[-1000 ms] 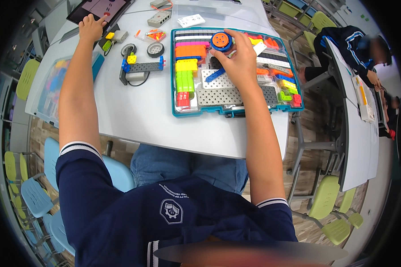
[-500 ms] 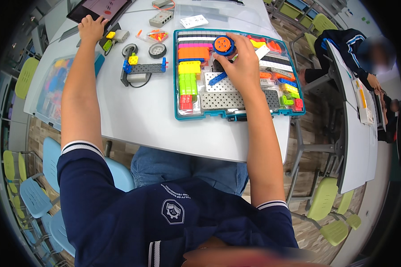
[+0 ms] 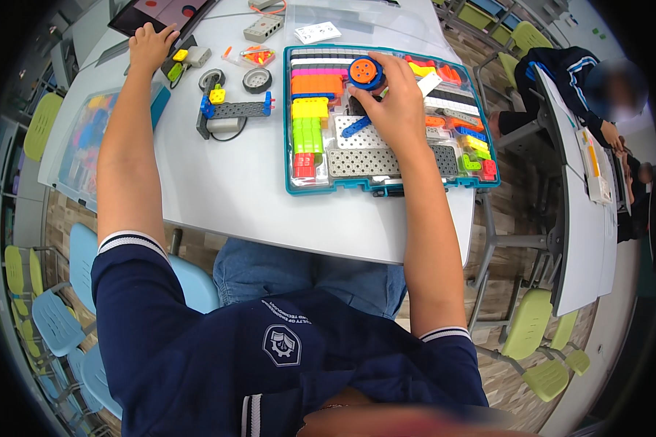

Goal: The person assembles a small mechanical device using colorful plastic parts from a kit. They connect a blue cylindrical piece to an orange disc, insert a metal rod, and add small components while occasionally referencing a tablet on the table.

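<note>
On the white table (image 3: 233, 193), at 11 o'clock, a dark grey perforated frame with blue and yellow connectors (image 3: 239, 110) seems only partly built; 1 black-tyred grey wheel (image 3: 256, 81) lies loose beside it. The right hand (image 3: 395, 105) holds an orange-and-blue round wheel (image 3: 364, 71) between thumb and fingers, over the well-filled teal-edged plastic parts box (image 3: 306, 191) at 1 o'clock. The left hand (image 3: 148, 49), fingers partly spread, is by the dark-framed screen (image 3: 166, 9) at 11 o'clock; whether it touches, I cannot tell.
</note>
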### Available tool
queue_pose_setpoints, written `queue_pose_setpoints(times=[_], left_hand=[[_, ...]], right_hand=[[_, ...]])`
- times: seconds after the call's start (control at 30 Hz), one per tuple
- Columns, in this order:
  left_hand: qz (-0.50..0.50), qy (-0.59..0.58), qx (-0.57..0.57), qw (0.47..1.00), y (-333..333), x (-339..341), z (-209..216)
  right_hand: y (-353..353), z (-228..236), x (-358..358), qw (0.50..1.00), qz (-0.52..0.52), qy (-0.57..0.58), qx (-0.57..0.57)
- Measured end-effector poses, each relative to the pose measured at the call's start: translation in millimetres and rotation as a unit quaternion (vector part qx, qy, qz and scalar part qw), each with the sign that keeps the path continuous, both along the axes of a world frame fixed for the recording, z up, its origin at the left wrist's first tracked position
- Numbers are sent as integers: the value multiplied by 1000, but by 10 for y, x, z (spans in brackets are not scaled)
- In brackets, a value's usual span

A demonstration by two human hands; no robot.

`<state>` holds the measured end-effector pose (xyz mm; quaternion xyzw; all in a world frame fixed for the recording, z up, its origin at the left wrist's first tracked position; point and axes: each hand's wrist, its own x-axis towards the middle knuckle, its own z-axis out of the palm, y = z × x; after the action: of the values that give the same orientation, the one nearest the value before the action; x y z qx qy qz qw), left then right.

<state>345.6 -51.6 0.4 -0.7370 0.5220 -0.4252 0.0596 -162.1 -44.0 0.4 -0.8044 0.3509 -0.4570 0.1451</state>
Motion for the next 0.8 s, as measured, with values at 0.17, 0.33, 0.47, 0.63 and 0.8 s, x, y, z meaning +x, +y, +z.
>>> queue_pose_setpoints(times=[0.17, 0.33, 0.47, 0.63, 0.8], left_hand=[[19, -1, 1, 1000, -10, 24, -46], [29, 10, -24, 999, -6, 13, -10], [45, 19, -41, 998, 9, -16, 13], [55, -17, -74, 996, 19, 0, 44], [52, -40, -123, 990, 13, -22, 121]], right_hand=[[-8, -17, -6, 1000, 1, 2, 4], [-8, -18, -3, 1000, -3, 8, 2], [-1, -10, -3, 1000, -3, 11, -3], [3, -6, -3, 1000, 4, 5, 2], [-6, -14, -4, 1000, 3, 9, -7]])
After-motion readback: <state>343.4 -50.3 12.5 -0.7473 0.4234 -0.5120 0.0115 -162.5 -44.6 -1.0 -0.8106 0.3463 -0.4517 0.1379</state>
